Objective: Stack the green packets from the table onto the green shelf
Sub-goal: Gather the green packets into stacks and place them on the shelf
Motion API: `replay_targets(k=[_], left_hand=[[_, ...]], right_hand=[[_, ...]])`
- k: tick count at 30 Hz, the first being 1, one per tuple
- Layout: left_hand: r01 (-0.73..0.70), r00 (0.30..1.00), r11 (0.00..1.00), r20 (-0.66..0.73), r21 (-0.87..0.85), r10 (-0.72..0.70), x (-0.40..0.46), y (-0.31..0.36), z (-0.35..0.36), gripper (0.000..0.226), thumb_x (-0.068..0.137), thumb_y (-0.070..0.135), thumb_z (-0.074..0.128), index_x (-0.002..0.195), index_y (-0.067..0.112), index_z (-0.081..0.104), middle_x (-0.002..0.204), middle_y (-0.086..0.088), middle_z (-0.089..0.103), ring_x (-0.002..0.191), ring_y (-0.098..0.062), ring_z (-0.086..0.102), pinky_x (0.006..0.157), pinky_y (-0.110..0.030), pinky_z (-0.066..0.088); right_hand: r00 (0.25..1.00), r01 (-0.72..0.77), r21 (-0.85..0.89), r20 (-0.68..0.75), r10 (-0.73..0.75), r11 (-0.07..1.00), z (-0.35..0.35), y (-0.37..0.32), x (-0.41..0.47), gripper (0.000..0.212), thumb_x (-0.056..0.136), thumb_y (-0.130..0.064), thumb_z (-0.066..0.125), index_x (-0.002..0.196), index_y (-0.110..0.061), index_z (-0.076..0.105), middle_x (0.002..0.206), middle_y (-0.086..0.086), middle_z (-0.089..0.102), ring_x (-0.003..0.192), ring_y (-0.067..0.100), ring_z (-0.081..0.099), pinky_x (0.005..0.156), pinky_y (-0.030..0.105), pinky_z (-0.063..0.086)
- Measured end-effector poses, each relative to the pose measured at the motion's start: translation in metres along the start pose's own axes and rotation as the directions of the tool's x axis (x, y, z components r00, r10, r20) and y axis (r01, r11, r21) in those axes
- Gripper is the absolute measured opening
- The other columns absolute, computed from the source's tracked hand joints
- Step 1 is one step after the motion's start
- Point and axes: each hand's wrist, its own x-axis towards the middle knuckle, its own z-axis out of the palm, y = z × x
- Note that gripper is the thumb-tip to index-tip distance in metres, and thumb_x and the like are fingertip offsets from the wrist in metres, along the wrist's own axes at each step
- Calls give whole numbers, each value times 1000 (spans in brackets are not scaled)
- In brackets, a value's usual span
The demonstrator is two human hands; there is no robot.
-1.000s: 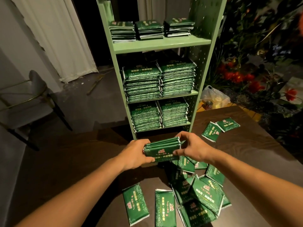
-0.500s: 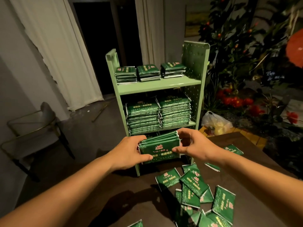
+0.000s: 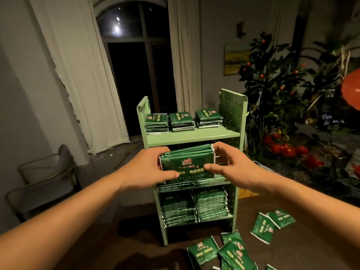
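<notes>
Dim room, pale curtains (image 3: 78,75) behind a green metal shelf (image 3: 192,138). Left hand (image 3: 148,170) and right hand (image 3: 231,166) each keep a clamped grip on a bundle of glossy green packets (image 3: 188,162) before the middle tier; loose packets (image 3: 272,223) lie on the dark brown table (image 3: 292,250).
</notes>
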Motion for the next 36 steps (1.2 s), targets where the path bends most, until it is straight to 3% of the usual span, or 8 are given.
replay_targets(k=[2,6,10,18,21,24,28,36], left_hand=[[23,999,999,-39,29,-22,5,4,-9,60,80,44,82,134,30,60,117,18,71,100,0,69,89,-22,55],[35,981,998,-193,54,-24,6,10,-11,47,87,50,72,123,34,47,91,14,63,74,-4,61,71,-28,51],[2,875,958,-465,286,137,4,9,-10,53,89,53,63,129,25,41,108,10,47,96,-13,50,82,-31,44],[-79,864,615,-254,785,435,23,-6,2,62,80,38,82,131,14,55,127,-3,60,113,-27,58,98,-41,47],[-57,834,551,-264,833,485,36,-11,0,54,79,29,83,125,14,60,118,-3,64,102,-28,62,90,-41,47],[-40,825,526,-269,850,497,45,-13,-2,46,81,28,81,122,15,62,112,-1,66,96,-27,62,87,-39,46],[-27,842,569,-288,822,457,52,-16,-8,46,82,23,80,123,13,61,109,-3,67,97,-28,64,88,-41,49],[35,832,465,-284,885,477,54,-15,-4,64,44,3,94,94,15,55,79,-2,54,68,-24,52,61,-32,34]], right_hand=[[1000,-10,42,-4,10,999,-3,-8,8,23,94,-19,68,110,-30,56,108,-15,65,97,-7,60,82,8,48],[998,-60,84,-26,62,995,-3,-15,24,25,97,-20,64,121,-19,56,114,-4,68,105,10,64,94,28,51],[977,-166,179,-101,186,970,-5,-24,51,22,98,-21,61,116,-9,59,111,11,69,106,28,67,96,45,54],[941,-238,453,-112,319,859,8,-54,92,29,88,-20,76,89,4,59,92,9,62,67,14,61,53,23,57],[944,-195,84,-253,211,977,13,-49,97,36,97,-36,64,83,-4,56,78,5,63,69,18,66,59,32,59],[923,-62,-476,-362,-131,877,13,-35,84,37,103,-45,44,89,-15,58,80,2,65,76,22,62,73,42,54],[948,130,-406,-215,-233,904,17,-23,75,35,104,-32,46,77,-14,59,70,3,64,67,21,60,68,44,54],[976,91,-385,-150,-159,918,27,-20,93,19,99,-26,54,96,-16,69,88,0,70,84,16,63,80,38,55]])
